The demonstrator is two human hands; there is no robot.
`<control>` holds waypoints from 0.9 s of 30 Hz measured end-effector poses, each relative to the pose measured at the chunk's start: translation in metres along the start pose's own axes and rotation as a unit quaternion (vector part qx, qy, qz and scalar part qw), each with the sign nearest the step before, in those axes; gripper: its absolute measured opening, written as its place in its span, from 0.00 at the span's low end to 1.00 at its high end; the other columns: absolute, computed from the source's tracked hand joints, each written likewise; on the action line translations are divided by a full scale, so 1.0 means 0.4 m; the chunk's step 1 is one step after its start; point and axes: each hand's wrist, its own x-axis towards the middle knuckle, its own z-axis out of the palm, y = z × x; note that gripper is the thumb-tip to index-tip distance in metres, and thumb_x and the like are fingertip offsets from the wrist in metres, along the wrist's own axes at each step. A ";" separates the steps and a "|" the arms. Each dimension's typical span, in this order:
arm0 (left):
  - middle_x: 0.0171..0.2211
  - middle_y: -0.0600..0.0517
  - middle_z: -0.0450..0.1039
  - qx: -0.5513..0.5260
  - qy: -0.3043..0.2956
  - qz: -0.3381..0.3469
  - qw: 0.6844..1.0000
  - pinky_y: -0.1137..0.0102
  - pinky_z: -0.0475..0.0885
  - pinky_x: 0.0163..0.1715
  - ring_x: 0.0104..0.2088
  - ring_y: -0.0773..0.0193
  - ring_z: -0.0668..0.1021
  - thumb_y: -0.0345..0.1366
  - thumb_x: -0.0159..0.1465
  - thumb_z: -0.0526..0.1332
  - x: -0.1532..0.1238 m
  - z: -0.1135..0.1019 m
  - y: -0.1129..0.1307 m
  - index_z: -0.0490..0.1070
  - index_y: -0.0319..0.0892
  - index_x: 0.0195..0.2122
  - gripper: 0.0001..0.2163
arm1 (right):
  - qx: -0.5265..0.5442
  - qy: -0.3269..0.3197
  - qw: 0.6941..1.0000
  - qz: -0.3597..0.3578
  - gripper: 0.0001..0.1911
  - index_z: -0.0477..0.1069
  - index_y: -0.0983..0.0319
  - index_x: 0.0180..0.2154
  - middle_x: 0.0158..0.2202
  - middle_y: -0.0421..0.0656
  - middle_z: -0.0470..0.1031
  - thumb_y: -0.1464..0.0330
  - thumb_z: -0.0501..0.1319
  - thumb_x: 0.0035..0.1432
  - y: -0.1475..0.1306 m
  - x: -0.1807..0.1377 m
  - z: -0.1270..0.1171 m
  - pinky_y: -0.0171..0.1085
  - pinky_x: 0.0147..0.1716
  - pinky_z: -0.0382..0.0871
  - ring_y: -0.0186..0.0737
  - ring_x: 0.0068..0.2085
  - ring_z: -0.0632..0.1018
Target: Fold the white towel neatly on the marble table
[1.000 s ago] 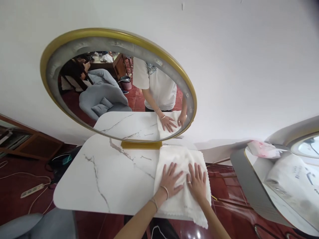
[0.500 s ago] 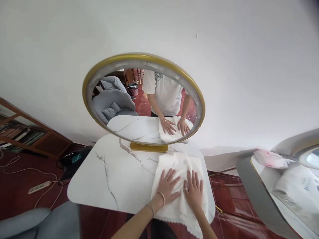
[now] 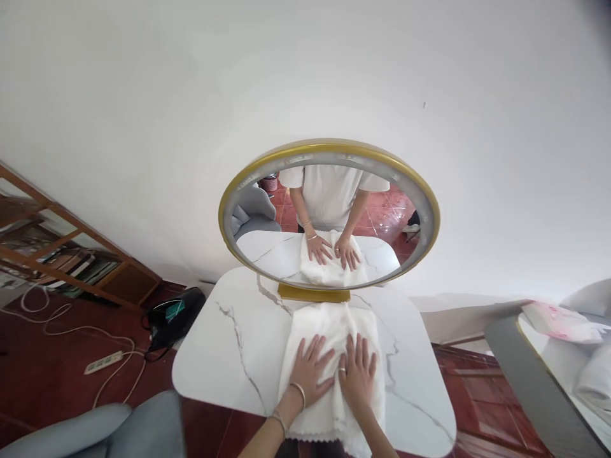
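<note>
A white cloth (image 3: 329,321) with a scalloped edge lies spread on the white marbled tabletop (image 3: 214,356), its near end hanging over the front edge. My left hand (image 3: 309,372) rests flat on the cloth's left half, fingers spread, with bracelets at the wrist. Beside it, my right hand (image 3: 357,375) is pressed flat on the right half, a ring on one finger. A fold runs through the cloth between the two hands. Behind the cloth stands an oval gold-framed mirror (image 3: 329,219) on a gold base (image 3: 314,293), reflecting both hands and the cloth.
To the right, a second table (image 3: 539,381) carries a pink-and-white packet (image 3: 563,321) and a white bundle (image 3: 596,381). At left are a black bag (image 3: 179,318), a power strip (image 3: 104,362) with cables, a wooden shelf (image 3: 90,248) and a grey chair (image 3: 138,426).
The cloth and both flat hands have slid left across the tabletop, from its right end toward the middle. The camera view has also shifted.
</note>
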 end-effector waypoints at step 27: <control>0.43 0.48 0.73 -0.066 -0.115 -0.227 0.965 0.66 0.64 0.46 0.47 0.58 0.74 0.29 0.58 0.56 -0.056 -0.317 -0.425 0.67 0.44 0.42 0.11 | 0.309 -0.118 0.914 0.235 0.16 0.68 0.59 0.26 0.20 0.42 0.69 0.53 0.60 0.43 -0.242 0.223 0.066 0.40 0.27 0.63 0.45 0.27 0.72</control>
